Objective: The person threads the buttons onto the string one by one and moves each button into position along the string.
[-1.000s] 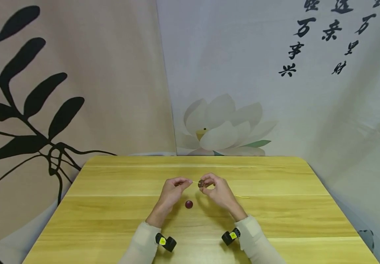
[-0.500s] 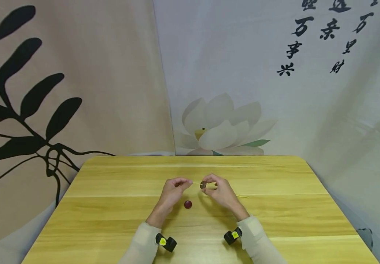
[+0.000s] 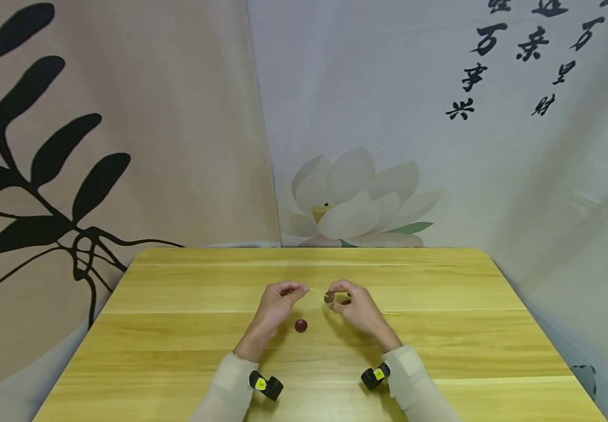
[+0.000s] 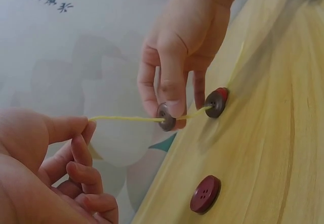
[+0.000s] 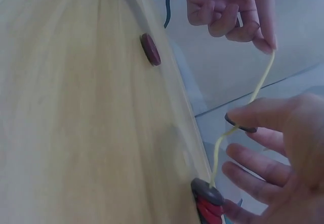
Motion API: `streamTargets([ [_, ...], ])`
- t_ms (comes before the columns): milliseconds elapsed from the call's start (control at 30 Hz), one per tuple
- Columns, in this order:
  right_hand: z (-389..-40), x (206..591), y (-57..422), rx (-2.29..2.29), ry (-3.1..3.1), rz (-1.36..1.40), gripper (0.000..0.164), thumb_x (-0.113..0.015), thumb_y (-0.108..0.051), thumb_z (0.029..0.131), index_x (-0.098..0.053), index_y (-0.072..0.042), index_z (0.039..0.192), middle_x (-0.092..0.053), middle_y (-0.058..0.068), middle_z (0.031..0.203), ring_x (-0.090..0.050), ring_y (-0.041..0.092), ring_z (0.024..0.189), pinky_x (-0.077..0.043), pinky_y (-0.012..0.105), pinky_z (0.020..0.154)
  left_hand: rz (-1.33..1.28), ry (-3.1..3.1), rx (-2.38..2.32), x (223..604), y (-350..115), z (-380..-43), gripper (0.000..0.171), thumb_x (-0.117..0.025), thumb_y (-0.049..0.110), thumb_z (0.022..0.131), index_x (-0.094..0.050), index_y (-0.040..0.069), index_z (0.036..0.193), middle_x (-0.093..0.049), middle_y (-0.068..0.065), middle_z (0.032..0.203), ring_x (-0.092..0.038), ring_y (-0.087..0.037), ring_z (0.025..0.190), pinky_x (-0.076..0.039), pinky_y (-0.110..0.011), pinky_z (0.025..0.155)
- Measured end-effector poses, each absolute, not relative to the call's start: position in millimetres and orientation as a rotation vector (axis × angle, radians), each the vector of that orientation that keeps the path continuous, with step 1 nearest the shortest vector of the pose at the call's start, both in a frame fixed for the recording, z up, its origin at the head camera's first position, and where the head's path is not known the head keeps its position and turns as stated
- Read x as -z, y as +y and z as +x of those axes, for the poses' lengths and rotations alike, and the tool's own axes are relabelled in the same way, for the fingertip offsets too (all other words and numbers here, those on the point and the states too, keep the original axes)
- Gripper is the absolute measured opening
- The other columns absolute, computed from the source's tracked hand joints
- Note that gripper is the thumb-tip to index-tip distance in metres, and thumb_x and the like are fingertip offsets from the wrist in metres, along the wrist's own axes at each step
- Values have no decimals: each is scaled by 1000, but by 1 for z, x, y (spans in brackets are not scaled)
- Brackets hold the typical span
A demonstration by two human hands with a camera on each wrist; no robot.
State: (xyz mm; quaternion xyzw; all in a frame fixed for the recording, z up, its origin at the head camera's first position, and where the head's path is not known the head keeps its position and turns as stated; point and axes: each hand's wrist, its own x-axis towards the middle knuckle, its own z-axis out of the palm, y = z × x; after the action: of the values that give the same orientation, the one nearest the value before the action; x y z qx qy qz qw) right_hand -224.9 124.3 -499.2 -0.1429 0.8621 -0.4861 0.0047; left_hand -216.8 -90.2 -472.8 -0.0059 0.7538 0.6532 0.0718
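Note:
My left hand [image 3: 277, 308] pinches the end of a yellow string [image 4: 126, 118] between thumb and index finger. The string runs taut to a brown button [image 4: 164, 117] threaded on it, which my right hand [image 3: 357, 306] pinches by its rim above the table. Further along the string hangs a second dark brown button [image 4: 216, 104], with red buttons [image 5: 210, 207] stacked behind it, close to the right hand's lower fingers. A dark red button [image 3: 301, 326] with several holes lies loose on the table between the two wrists.
The pale wooden table [image 3: 177, 351] fills the lower part of the head view. The string's tail [image 3: 390, 314] lies on it, right of the right hand. Behind the table hangs a printed cloth [image 3: 203, 117]. Each wrist wears a small black camera [image 3: 265, 385].
My right hand has shifted slightly right with the brown button, so the gap to the left hand is wider and more string shows. The left hand stays almost still.

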Motion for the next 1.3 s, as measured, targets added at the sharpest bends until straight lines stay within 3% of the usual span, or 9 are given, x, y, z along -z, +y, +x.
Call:
streamTargets([
  [400,-223,506,135,1488,2672,-437,23,-72,-1,87,-65,-11,106,-70,5,105,-67,22,94,-55,40,84,-8,2261,-1964,470,-86,-215,30,-69,29,94,-73,2,107,-66,-5,103,-51,-22,88,-39,-32,72],
  [600,-225,513,141,1401,2711,-471,23,-73,-1,87,-66,-11,106,-71,1,101,-66,18,93,-54,40,84,-4,2251,-1970,468,-84,-214,30,-69,30,94,-73,3,107,-67,-5,106,-54,-26,97,-41,-33,77],
  [967,-227,510,147,1272,2711,-478,21,-75,-3,86,-67,-11,104,-69,0,99,-64,15,91,-53,37,83,-7,2231,-1987,467,-86,-216,29,-69,29,94,-74,4,106,-67,-5,105,-53,-27,96,-41,-33,77],
  [1300,-229,511,150,1247,2730,-475,22,-77,-5,84,-69,-12,103,-69,5,113,-62,18,97,-50,40,87,-22,2233,-1996,465,-87,-215,27,-69,30,94,-74,6,104,-65,-4,102,-50,-26,92,-38,-32,73],
])
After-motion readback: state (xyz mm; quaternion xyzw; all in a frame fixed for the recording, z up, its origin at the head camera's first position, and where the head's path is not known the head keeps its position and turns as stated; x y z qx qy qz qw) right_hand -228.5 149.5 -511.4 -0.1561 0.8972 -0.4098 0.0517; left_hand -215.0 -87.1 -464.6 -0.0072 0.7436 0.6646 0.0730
